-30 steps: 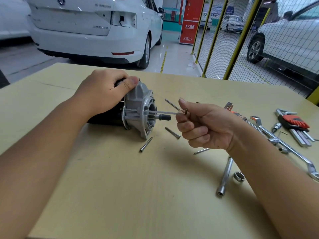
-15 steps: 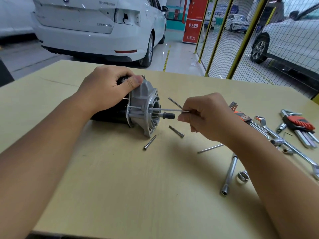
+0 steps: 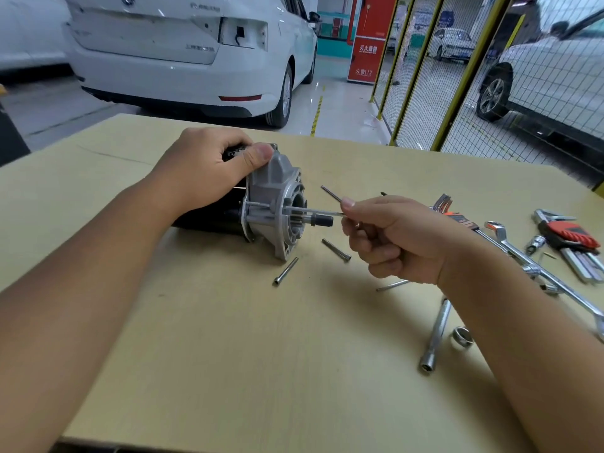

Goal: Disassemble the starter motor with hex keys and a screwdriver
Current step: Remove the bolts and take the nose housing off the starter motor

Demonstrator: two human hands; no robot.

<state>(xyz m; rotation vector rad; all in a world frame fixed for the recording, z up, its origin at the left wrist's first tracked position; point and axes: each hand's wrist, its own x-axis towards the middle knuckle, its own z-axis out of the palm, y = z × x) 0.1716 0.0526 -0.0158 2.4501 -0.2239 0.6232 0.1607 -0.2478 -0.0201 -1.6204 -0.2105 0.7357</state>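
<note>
The starter motor (image 3: 277, 210) lies on its side on the wooden table (image 3: 228, 354), its grey aluminium nose housing facing right and its black body to the left. My left hand (image 3: 209, 171) grips the top of the motor, thumb pressed on the housing. My right hand (image 3: 392, 237) pinches a thin hex key (image 3: 313, 211) whose long shaft runs left into the housing flange. Two loose long bolts (image 3: 286, 271) (image 3: 336, 250) lie on the table just below the housing. Another thin rod (image 3: 330, 192) lies behind my right fingers.
To the right lie a folding hex key set with a red holder (image 3: 572, 237), a long wrench (image 3: 536, 266), a socket extension bar (image 3: 436, 335), a small ring-shaped socket (image 3: 461, 336) and a thin rod (image 3: 392, 285). White cars and a yellow mesh fence stand beyond the table.
My right hand has turned at the wrist while keeping the hex key in the housing. My left hand stays on the motor.
</note>
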